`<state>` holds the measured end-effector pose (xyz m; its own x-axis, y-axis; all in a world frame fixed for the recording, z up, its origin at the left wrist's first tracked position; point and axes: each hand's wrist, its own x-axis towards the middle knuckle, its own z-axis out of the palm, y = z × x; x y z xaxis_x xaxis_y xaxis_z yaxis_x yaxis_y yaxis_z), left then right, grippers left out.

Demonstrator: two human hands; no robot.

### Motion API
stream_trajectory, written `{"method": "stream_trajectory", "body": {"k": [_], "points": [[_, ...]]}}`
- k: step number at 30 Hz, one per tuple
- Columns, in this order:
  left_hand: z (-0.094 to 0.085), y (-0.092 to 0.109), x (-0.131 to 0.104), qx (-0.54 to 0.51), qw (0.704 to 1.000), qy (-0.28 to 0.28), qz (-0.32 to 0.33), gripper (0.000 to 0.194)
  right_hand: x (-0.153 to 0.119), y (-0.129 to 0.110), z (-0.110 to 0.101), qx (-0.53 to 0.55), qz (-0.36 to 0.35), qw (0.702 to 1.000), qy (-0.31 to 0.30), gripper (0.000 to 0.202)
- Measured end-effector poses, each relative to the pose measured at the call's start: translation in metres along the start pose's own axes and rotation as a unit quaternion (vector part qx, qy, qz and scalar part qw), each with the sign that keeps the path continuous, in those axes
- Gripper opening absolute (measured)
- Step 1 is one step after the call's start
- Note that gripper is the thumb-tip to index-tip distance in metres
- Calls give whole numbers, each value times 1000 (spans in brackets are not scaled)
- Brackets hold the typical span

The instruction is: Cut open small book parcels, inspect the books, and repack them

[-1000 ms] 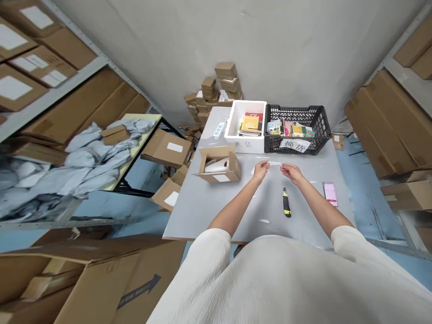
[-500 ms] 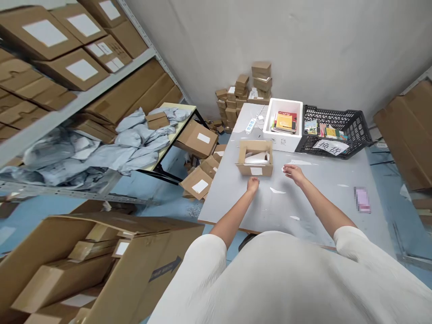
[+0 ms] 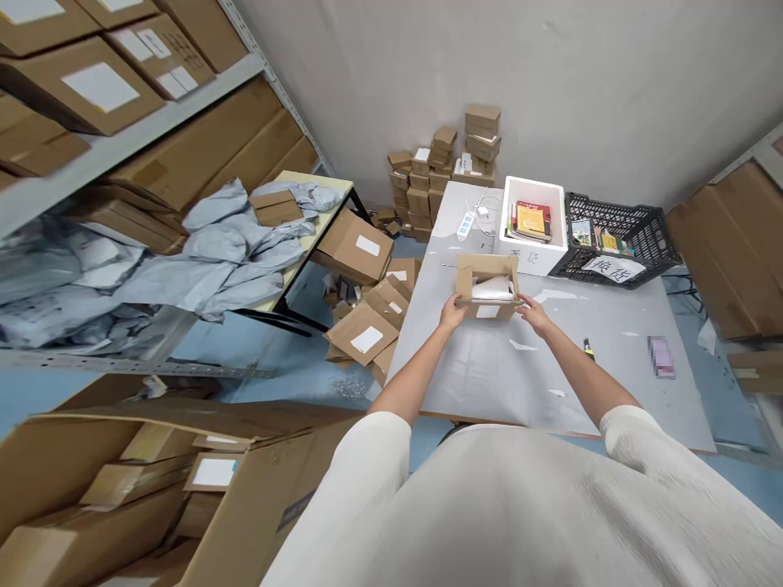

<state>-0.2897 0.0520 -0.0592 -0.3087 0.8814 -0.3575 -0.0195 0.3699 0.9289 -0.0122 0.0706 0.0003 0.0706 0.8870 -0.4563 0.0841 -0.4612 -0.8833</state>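
Note:
A small open cardboard box (image 3: 487, 266) stands on the grey table, a white label on its front side. Inside lies a white wrapped item (image 3: 493, 288), partly covered by the box walls. My left hand (image 3: 451, 312) grips the front left corner, fingers closed on the cardboard. At the front right corner, my right hand (image 3: 533, 315) has its thumb and fingers on the edge of the box. A yellow and black utility knife (image 3: 588, 350) lies beside my right forearm.
Behind the box stand a white foam bin (image 3: 531, 259) and a black plastic crate (image 3: 657, 236), both with books. A power strip (image 3: 466, 226) is at the back left. White paper scraps (image 3: 522, 346) and a blurred pink object (image 3: 661, 357) lie on the table (image 3: 471, 375).
Both hands have come to the box's front corners; before, the left was below its front and the right was apart on the right. The utility knife now shows. The whole view has shifted.

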Motion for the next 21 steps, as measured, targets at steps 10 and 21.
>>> {"method": "stream_trajectory", "body": {"k": [10, 21], "points": [[-2, -7, -9, 8, 1000, 18, -15, 38, 17, 5, -1, -22, 33, 999, -24, 33], [-30, -16, -59, 39, 990, 133, -32, 74, 5, 16, 15, -3, 39, 997, -65, 49]]}}
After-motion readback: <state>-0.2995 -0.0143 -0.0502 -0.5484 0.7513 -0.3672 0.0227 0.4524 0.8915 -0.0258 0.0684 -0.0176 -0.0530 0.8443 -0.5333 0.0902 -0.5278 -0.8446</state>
